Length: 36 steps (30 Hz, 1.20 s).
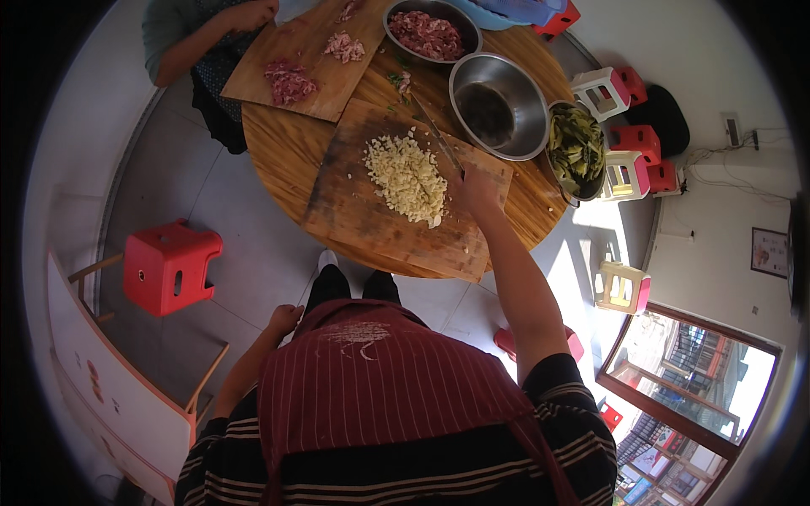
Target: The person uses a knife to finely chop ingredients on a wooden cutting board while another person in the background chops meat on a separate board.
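Observation:
My right hand (pixel 478 188) grips the handle of a kitchen knife (pixel 436 134) over the right side of a worn wooden cutting board (pixel 354 218). Its blade points away from me, toward the board's far edge and the loose green scraps (pixel 400 82) beyond. Left of the knife, a pile of chopped garlic (pixel 405 177) is spread on the board, with a few larger pieces at its near edge. My left hand (pixel 286 319) hangs low beside the apron (pixel 380 386), away from the table, fingers curled and nothing visible in them.
The round wooden table (pixel 278 152) also bears an empty steel basin (pixel 500 104), a bowl of minced meat (pixel 425 37) and a pan of leafy pickled greens (pixel 574 148). Another person's hand (pixel 252 14) is by a second board (pixel 253 82) with meat. A red stool (pixel 171 269) stands left.

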{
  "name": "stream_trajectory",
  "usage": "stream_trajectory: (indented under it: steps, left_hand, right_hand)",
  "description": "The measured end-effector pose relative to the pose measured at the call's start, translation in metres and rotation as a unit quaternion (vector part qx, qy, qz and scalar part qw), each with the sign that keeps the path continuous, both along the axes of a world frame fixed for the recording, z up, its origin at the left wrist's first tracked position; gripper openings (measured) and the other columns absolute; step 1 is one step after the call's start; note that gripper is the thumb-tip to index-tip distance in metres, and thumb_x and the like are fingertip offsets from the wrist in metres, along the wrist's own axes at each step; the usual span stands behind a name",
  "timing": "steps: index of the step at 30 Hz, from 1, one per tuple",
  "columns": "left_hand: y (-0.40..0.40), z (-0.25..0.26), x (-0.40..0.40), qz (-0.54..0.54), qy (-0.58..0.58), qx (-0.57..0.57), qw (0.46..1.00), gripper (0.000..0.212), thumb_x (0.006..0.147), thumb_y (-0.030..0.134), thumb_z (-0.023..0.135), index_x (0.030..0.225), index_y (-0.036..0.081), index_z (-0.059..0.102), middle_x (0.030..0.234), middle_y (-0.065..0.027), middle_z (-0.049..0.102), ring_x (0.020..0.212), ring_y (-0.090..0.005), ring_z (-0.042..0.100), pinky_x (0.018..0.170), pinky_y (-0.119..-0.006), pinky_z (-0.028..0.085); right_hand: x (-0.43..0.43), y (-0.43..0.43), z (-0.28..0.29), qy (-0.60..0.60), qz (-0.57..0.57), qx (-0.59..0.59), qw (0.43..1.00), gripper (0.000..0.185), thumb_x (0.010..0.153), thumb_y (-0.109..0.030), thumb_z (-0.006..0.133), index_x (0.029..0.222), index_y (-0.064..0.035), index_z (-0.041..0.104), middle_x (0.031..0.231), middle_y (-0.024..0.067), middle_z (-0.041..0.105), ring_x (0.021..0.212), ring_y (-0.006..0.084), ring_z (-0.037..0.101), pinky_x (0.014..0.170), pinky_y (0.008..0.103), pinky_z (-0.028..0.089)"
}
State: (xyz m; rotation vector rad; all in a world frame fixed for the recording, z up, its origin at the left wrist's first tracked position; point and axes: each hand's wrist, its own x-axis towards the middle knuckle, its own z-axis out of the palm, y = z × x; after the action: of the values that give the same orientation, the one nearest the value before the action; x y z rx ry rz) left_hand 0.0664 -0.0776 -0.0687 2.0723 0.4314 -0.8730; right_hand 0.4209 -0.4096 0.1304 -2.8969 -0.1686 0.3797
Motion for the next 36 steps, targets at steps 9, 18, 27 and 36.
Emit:
stream_trajectory:
  steps: [9,18,27,36]
  left_hand:
    - [-0.010,0.028,0.004,0.061,0.043,0.018,0.997,0.046,0.079,0.039,0.047,0.069,-0.003,0.060,0.067,-0.0195,0.059,0.065,-0.0325,0.058,0.062,-0.041,0.044]
    - [-0.011,0.000,-0.012,0.039,0.013,0.028,0.999,0.046,0.077,0.041,0.050,0.069,-0.003,0.061,0.070,-0.0230,0.058,0.067,-0.0365,0.057,0.062,-0.043,0.043]
    - [-0.018,0.029,0.023,0.050,0.022,0.028,0.998,0.046,0.078,0.040,0.051,0.067,-0.003,0.059,0.066,-0.0226,0.057,0.062,-0.0356,0.056,0.057,-0.043,0.040]
    - [-0.002,-0.022,-0.021,-0.031,-0.047,0.033,0.998,0.044,0.078,0.038,0.053,0.071,-0.004,0.060,0.063,-0.0181,0.058,0.058,-0.0263,0.056,0.057,-0.040,0.042]
  right_hand:
    - [-0.004,-0.002,-0.018,0.071,0.075,-0.058,0.993,0.026,0.081,-0.026,0.045,0.092,-0.0049,0.056,0.095,0.0174,0.058,0.085,0.0337,0.057,0.074,0.0433,0.045]
    - [-0.023,0.018,0.061,0.080,0.090,0.004,0.993,0.028,0.080,-0.027,0.047,0.088,-0.0020,0.056,0.081,0.0197,0.059,0.080,0.0352,0.056,0.071,0.0439,0.043]
    - [-0.034,0.029,-0.019,0.124,0.000,0.017,0.992,0.030,0.084,-0.026,0.040,0.088,-0.0015,0.056,0.085,0.0204,0.060,0.083,0.0384,0.056,0.073,0.0472,0.044]
    - [-0.015,0.047,0.008,0.118,0.080,0.024,0.990,0.030,0.084,-0.025,0.040,0.088,-0.0012,0.057,0.083,0.0212,0.059,0.079,0.0379,0.057,0.071,0.0467,0.044]
